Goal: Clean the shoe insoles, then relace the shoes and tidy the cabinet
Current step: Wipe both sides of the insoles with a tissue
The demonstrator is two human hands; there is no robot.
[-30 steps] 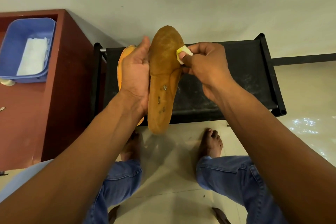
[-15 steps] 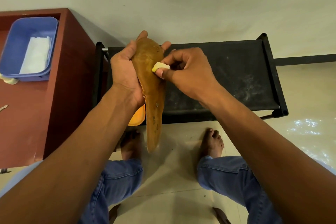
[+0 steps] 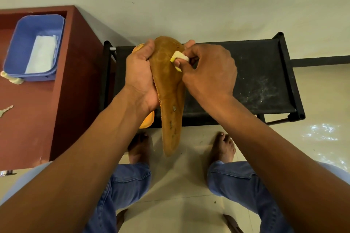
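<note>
My left hand [image 3: 141, 79] has its grip curled round the brown insole [image 3: 170, 89], fingers wrapped over its upper edge, holding it upright above the black shoe rack [image 3: 265, 73] with the heel end hanging toward the floor. A second, orange insole [image 3: 146, 121] sits behind that same hand, its edges showing above and below. My right hand [image 3: 210, 70] pinches a small yellow-white wad [image 3: 179, 57] between thumb and fingertips, pressed against the brown insole's upper part. To my left, a red-brown surface [image 3: 34, 111] carries a blue tub [image 3: 20, 43] with a folded white cloth [image 3: 42, 54] inside.
</note>
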